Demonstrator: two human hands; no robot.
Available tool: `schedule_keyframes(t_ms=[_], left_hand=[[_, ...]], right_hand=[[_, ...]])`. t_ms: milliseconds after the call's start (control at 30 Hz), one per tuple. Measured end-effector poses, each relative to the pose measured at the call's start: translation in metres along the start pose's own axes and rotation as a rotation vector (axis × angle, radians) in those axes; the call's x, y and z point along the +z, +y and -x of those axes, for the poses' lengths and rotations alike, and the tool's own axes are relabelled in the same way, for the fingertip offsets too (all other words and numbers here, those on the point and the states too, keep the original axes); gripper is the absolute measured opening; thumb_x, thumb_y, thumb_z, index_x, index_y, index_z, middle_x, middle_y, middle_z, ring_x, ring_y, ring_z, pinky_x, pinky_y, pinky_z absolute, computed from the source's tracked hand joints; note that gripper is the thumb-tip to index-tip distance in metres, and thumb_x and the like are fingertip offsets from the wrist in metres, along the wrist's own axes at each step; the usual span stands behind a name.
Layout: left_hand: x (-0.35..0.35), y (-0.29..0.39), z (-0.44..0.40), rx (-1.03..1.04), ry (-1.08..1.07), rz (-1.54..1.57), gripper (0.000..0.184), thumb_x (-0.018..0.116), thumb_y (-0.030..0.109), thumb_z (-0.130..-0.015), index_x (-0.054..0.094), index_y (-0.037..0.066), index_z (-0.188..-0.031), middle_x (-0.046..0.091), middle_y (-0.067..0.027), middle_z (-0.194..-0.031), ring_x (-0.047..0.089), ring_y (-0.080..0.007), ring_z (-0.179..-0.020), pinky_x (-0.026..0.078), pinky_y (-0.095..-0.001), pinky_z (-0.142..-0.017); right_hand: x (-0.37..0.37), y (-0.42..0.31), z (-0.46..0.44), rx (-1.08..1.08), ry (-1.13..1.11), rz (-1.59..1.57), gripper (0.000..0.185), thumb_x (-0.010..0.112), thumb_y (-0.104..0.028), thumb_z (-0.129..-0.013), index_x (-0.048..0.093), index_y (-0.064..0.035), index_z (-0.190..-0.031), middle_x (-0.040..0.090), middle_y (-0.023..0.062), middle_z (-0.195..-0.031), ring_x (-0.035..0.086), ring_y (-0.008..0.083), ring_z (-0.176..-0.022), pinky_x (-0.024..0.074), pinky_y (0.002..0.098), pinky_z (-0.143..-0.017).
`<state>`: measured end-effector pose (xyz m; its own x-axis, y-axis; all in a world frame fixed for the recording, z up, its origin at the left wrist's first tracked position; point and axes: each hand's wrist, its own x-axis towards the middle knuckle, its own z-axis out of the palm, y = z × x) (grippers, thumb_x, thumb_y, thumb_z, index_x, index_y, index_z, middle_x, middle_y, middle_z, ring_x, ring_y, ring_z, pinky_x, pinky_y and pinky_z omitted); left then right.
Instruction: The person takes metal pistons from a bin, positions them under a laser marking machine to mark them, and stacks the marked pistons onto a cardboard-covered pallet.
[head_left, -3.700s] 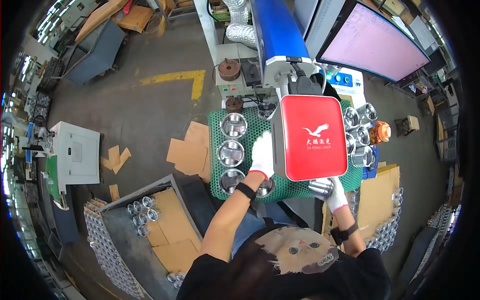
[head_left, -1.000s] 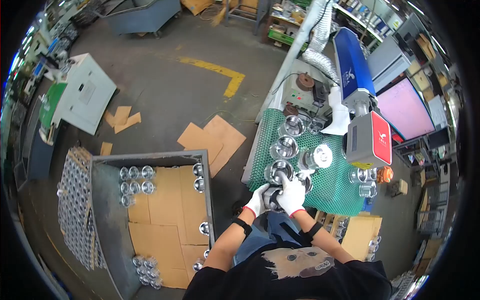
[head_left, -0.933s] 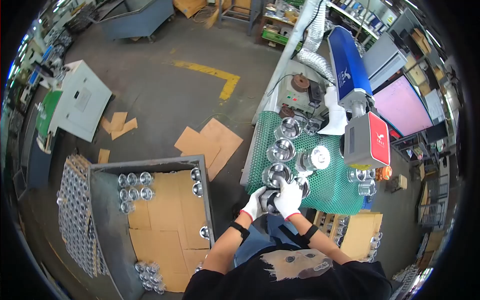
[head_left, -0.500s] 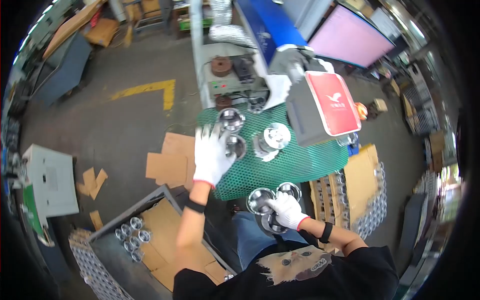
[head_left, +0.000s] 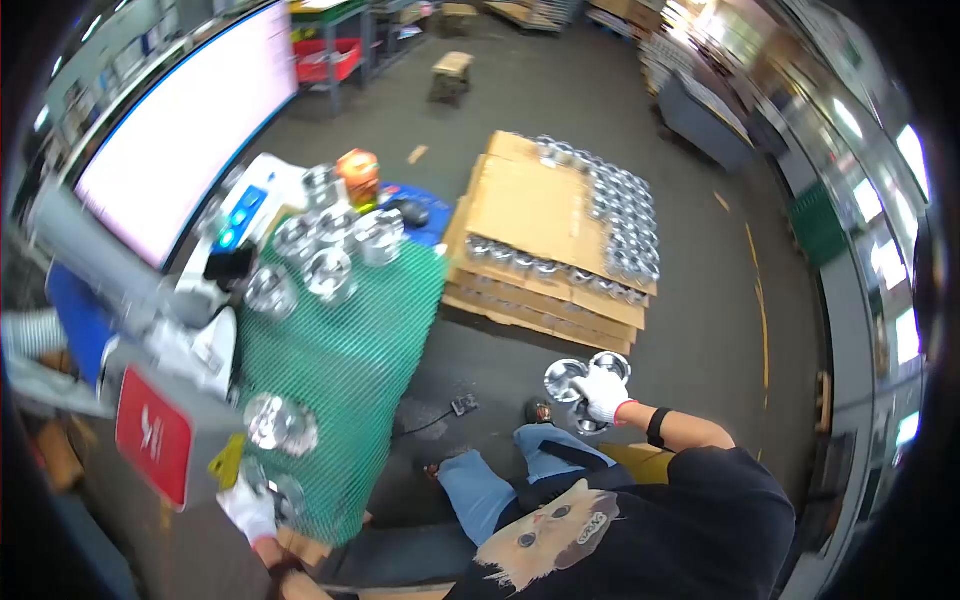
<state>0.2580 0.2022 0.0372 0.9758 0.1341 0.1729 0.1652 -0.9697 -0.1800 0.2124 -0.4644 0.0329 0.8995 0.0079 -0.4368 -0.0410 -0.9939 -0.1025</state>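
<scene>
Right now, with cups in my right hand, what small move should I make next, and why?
I'd probably ease your right hand toward the cardboard stack: it holds a cluster of metal cups away from the green mat, and that nearby stack already bears rows of similar cups.

A white bird emblem (head_left: 151, 430) is showing on the red panel (head_left: 160, 468); lettering (head_left: 592, 528) on the shirt (head_left: 660, 525) is proving too blurred to read.
</scene>
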Motion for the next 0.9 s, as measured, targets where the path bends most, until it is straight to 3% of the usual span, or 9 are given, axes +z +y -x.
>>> schedule_keyframes(t_ms=[33,100,167,233,300,500,567,767,900], left_hand=[[-0.009,0.012,0.007,0.152,0.331,-0.017,0.020,0.068,0.018,-0.075,0.073,0.002,-0.085,0.073,-0.0169,-0.088,0.069,-0.0312,-0.090,0.047,-0.0470,-0.092],[-0.030,0.051,0.041,-0.075,0.107,0.082,0.030,0.069,0.010,-0.069,0.072,0.002,-0.098,0.069,-0.0189,-0.111,0.061,-0.0341,-0.108,0.045,-0.0447,-0.100],[0.004,0.076,0.087,-0.410,0.113,1.088,0.038,0.066,0.036,-0.075,0.068,0.006,-0.097,0.067,-0.0118,-0.092,0.063,-0.0325,-0.093,0.050,-0.0475,-0.074],[-0.065,0.167,0.116,-0.187,0.080,-0.038,0.041,0.065,0.040,-0.075,0.067,0.007,-0.100,0.067,-0.0106,-0.092,0.064,-0.0312,-0.091,0.051,-0.0466,-0.073],[-0.087,0.247,0.147,-0.111,-0.077,-0.390,0.045,0.064,0.043,-0.076,0.066,0.007,-0.102,0.066,-0.0095,-0.092,0.064,-0.0299,-0.089,0.051,-0.0456,-0.073],[-0.047,0.381,0.180,-0.009,-0.340,0.231,0.041,0.061,0.040,-0.086,0.068,0.010,-0.112,0.073,-0.0118,-0.097,0.068,-0.0299,-0.092,0.054,-0.0417,-0.072],[-0.065,0.452,0.149,-0.342,-0.465,0.411,0.049,0.075,0.022,-0.063,0.073,0.003,-0.108,0.066,-0.0177,-0.120,0.050,-0.0398,-0.122,0.039,-0.0475,-0.108],[-0.051,0.574,0.060,-0.027,-0.285,0.323,0.052,0.077,0.030,-0.066,0.073,-0.002,-0.106,0.066,-0.0301,-0.111,0.048,-0.0454,-0.126,0.029,-0.0481,-0.117],[-0.054,0.644,-0.015,0.042,-0.636,0.263,0.057,0.074,0.034,-0.063,0.074,0.000,-0.109,0.070,-0.0276,-0.102,0.053,-0.0397,-0.123,0.014,-0.0447,-0.124]], right_hand=[[0.004,0.030,0.012,0.053,0.031,-0.014,0.034,0.065,-0.013,-0.075,0.065,-0.0141,-0.109,0.064,0.0208,-0.101,0.063,0.0396,-0.096,0.0513,0.0496,-0.082],[0.022,0.099,0.031,0.194,-0.077,-0.011,0.024,0.058,-0.023,-0.086,0.065,-0.0133,-0.107,0.065,0.0189,-0.112,0.063,0.0383,-0.102,0.0516,0.0468,-0.086],[0.056,0.171,0.054,0.312,-0.051,-0.084,0.026,0.059,-0.028,-0.086,0.065,-0.0127,-0.107,0.065,0.0199,-0.115,0.063,0.0382,-0.105,0.0515,0.0455,-0.090],[0.101,0.230,0.068,0.369,-0.184,-0.066,0.031,0.063,-0.031,-0.083,0.065,-0.0111,-0.107,0.065,0.0206,-0.115,0.063,0.0385,-0.107,0.0514,0.0446,-0.093],[0.124,0.285,0.081,0.362,-0.166,-0.001,0.042,0.070,-0.032,-0.077,0.065,-0.0113,-0.113,0.066,0.0198,-0.115,0.063,0.0386,-0.108,0.0511,0.0456,-0.092],[0.138,0.363,0.073,0.438,-0.216,-0.148,0.037,0.072,-0.031,-0.078,0.065,-0.0124,-0.110,0.066,0.0206,-0.111,0.065,0.0388,-0.105,0.0532,0.0461,-0.089],[0.119,0.376,0.044,0.384,-0.229,-0.175,0.029,0.065,-0.026,-0.083,0.066,-0.0127,-0.108,0.066,0.0206,-0.110,0.065,0.0383,-0.103,0.0532,0.0465,-0.088],[0.055,0.379,-0.082,0.133,-0.041,-0.160,0.028,0.063,-0.021,-0.084,0.067,-0.0129,-0.111,0.067,0.0191,-0.103,0.067,0.0345,-0.093,0.0543,0.0463,-0.078],[0.007,0.386,-0.180,0.004,-0.015,-0.184,0.034,0.063,-0.014,-0.083,0.064,-0.0139,-0.116,0.065,0.0195,-0.101,0.066,0.0353,-0.092,0.0531,0.0473,-0.078]])
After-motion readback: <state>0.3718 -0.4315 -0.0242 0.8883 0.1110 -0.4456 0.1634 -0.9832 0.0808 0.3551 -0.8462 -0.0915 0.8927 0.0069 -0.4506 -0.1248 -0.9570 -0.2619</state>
